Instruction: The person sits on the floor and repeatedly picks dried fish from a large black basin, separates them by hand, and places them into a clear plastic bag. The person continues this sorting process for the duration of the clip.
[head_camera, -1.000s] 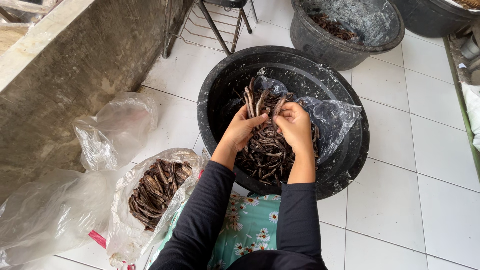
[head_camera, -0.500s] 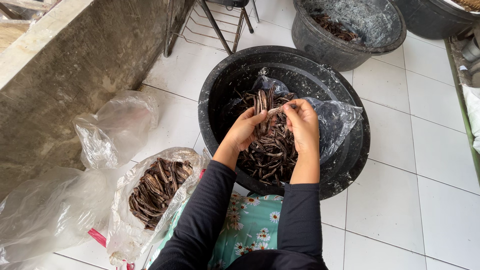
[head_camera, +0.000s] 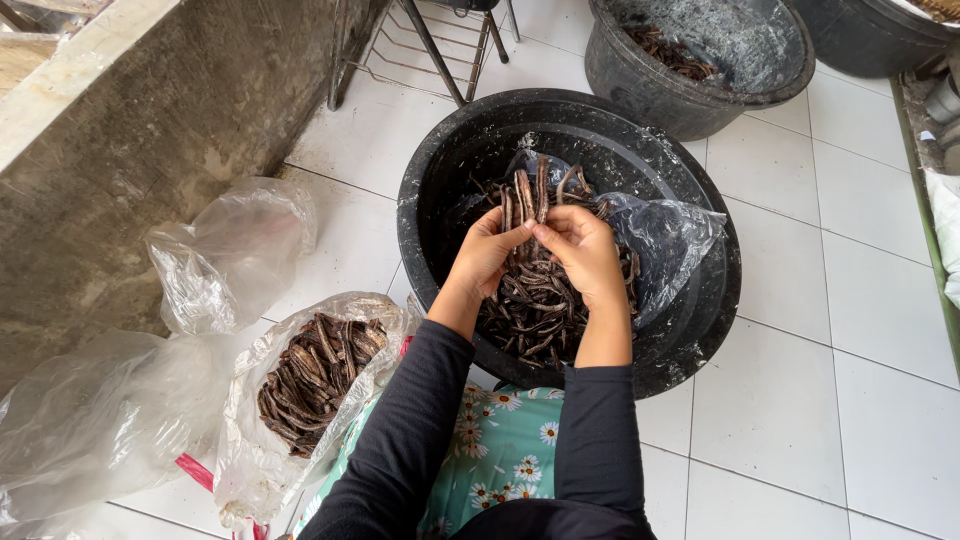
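Both hands are meeting over the middle of the large black tub (head_camera: 700, 330), and everything here is placed against that tub. The left hand (head_camera: 487, 255) and the right hand (head_camera: 585, 250) are each closing a grip on the same small bundle of dark dried pods (head_camera: 530, 195), fingers wrapped round its lower end, thumbs pressing toward each other. The bundle's long axis is standing nearly upright, its free ends fanning toward the tub's far rim while the gripped ends are pointing down at the loose heap of pods (head_camera: 530, 310) lying on the clear plastic sheet (head_camera: 670, 235) inside the tub. Neither hand is nearer; the bundle is sitting between them, touching both. Just left of the tub, on the white tiled floor (head_camera: 790, 400), an open plastic bag of pods (head_camera: 315, 375) is lying near the left forearm. Beyond the tub's far rim a second black tub (head_camera: 700, 95) is standing.
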